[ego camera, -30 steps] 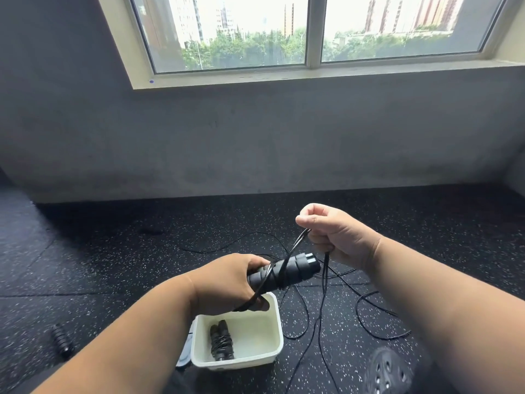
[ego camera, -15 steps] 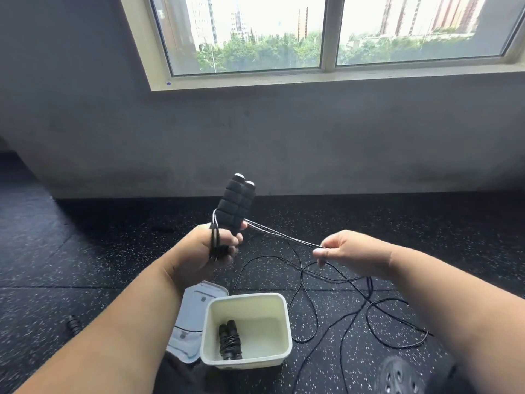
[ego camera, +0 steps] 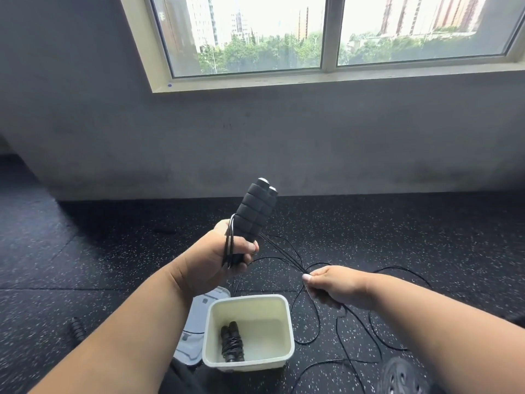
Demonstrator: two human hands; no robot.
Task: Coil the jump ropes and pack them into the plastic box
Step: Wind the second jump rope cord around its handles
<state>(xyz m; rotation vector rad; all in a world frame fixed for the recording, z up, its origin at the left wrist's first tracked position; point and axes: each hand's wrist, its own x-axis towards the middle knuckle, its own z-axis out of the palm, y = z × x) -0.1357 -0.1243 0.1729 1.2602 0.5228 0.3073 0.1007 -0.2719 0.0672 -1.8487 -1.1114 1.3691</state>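
A person seated on a black speckled floor [ego camera: 397,237] works a jump rope above a plastic box [ego camera: 287,362], seen from a head-worn camera. At the centre of the frame the left hand [ego camera: 218,260] is curled tightly around the lower ends of two black foam handles [ego camera: 255,211], held side by side and pointing up and slightly right, their capped tips reaching the base of the grey wall [ego camera: 255,137]. Several turns of thin black cord [ego camera: 284,253] loop over the back of that hand and run from the handles down to the right. There, right of centre, the right hand [ego camera: 338,285] pinches the bunched strands between thumb and curled fingers; the cord passes through its grip and spills in loose loops across the floor toward the lower right of the frame.

The cream box stands open at lower centre, just below and between the two hands. Inside it, against the left side, lies a second jump rope [ego camera: 232,341], already wound around its own paired handles. A pale lid [ego camera: 199,322] lies flat on the floor, touching the box's left wall and partly hidden by the left forearm. Another black handle [ego camera: 76,328] rests on the floor at lower left, well apart from the box. A window [ego camera: 326,32] fills the top of the frame.
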